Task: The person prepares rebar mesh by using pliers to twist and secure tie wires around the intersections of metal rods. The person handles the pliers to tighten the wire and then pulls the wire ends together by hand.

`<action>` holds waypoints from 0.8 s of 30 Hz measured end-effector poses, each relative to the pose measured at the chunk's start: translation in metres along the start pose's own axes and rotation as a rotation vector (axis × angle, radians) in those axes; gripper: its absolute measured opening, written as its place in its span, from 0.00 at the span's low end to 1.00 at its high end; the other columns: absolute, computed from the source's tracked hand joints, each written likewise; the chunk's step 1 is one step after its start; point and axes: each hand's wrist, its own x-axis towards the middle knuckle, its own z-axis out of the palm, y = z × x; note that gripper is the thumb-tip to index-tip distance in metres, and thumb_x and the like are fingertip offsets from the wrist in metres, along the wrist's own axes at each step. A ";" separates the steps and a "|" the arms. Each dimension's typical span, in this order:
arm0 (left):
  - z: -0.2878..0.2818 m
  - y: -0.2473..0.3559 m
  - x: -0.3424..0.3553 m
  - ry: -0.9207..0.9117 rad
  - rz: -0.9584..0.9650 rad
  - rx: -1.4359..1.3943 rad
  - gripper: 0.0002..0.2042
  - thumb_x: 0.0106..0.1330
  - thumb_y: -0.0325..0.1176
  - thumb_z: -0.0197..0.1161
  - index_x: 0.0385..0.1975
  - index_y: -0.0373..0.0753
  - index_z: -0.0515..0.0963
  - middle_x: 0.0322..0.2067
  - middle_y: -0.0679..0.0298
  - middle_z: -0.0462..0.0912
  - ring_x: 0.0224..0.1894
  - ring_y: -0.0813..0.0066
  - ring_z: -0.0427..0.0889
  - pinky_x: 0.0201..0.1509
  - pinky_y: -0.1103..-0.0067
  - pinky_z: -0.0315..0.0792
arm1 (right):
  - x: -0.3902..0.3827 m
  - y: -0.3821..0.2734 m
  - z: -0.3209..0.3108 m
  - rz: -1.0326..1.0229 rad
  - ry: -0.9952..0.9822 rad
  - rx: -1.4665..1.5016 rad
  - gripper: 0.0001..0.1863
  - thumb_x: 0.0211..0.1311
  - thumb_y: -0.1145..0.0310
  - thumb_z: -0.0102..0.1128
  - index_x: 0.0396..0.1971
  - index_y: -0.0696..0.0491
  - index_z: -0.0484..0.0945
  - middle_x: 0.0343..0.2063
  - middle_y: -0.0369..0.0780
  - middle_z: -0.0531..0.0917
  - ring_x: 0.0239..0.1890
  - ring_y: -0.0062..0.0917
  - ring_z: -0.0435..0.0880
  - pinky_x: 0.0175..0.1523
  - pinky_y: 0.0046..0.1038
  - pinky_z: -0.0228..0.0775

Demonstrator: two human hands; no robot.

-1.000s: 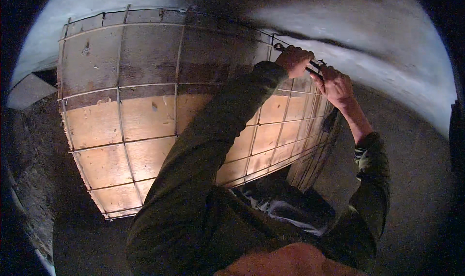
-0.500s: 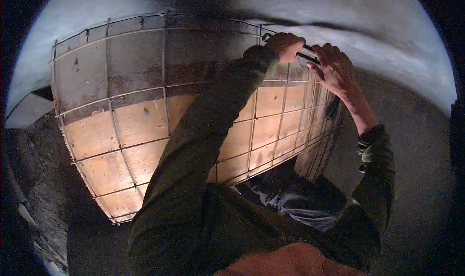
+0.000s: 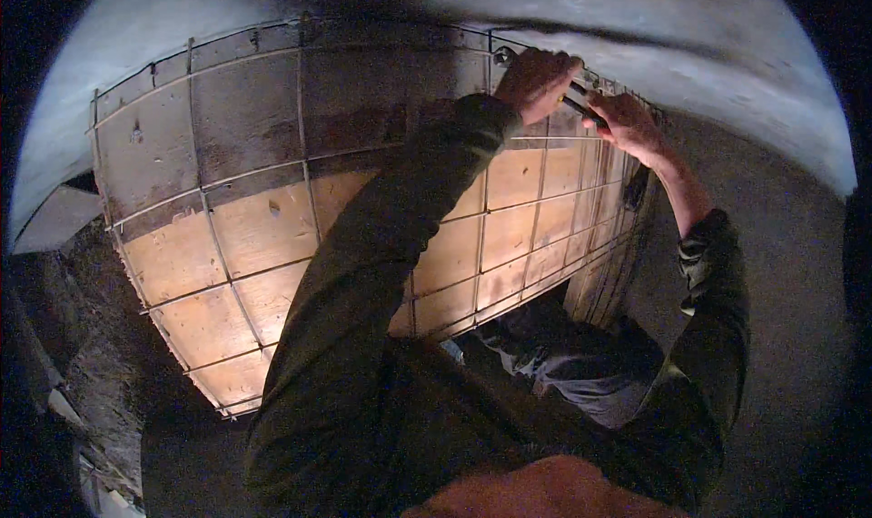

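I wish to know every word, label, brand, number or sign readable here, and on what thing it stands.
No text can be read anywhere.
Panel: only stains and dark marks.
Grid: no label seen.
Tool: partly covered by the left hand; too small and dark to tell if it is marked.
Sleeves: no print seen.

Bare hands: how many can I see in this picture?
2. The left hand is closed around a dark-handled tool near the top edge of the wire grid; the right hand is farther right, at the tool's handle. Deep shadow could hide others.
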 end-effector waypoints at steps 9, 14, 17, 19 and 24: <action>-0.002 -0.016 0.005 -0.153 0.024 -0.041 0.18 0.45 0.28 0.61 0.37 0.37 0.66 0.25 0.52 0.76 0.29 0.51 0.78 0.31 0.62 0.71 | -0.005 -0.058 -0.013 0.108 0.370 -0.628 0.22 0.62 0.54 0.51 0.45 0.57 0.70 0.29 0.45 0.76 0.31 0.36 0.77 0.36 0.36 0.69; 0.005 -0.017 0.008 -0.169 -0.029 -0.085 0.14 0.45 0.29 0.60 0.34 0.36 0.70 0.30 0.52 0.78 0.34 0.53 0.79 0.36 0.61 0.72 | 0.002 -0.044 -0.018 -0.007 0.335 -0.539 0.20 0.60 0.53 0.51 0.40 0.56 0.72 0.31 0.45 0.78 0.30 0.38 0.78 0.31 0.37 0.71; 0.008 -0.016 -0.007 0.038 0.069 -0.055 0.19 0.45 0.29 0.62 0.40 0.37 0.70 0.32 0.53 0.76 0.35 0.53 0.76 0.39 0.63 0.69 | 0.006 -0.043 -0.018 0.015 0.354 -0.368 0.19 0.61 0.54 0.51 0.39 0.56 0.72 0.24 0.46 0.79 0.25 0.39 0.79 0.28 0.39 0.71; 0.007 -0.015 -0.009 0.068 0.071 0.009 0.20 0.45 0.30 0.63 0.40 0.36 0.70 0.34 0.53 0.76 0.36 0.54 0.76 0.40 0.64 0.69 | 0.011 -0.041 -0.015 0.135 0.173 -0.195 0.19 0.62 0.54 0.49 0.35 0.57 0.73 0.15 0.45 0.77 0.18 0.40 0.77 0.24 0.37 0.69; 0.013 -0.010 -0.017 0.112 0.113 0.135 0.15 0.46 0.28 0.61 0.36 0.38 0.71 0.30 0.54 0.74 0.35 0.55 0.76 0.37 0.64 0.68 | 0.007 -0.026 -0.016 0.432 -0.111 0.429 0.22 0.63 0.51 0.47 0.30 0.58 0.74 0.11 0.43 0.75 0.14 0.40 0.75 0.21 0.32 0.67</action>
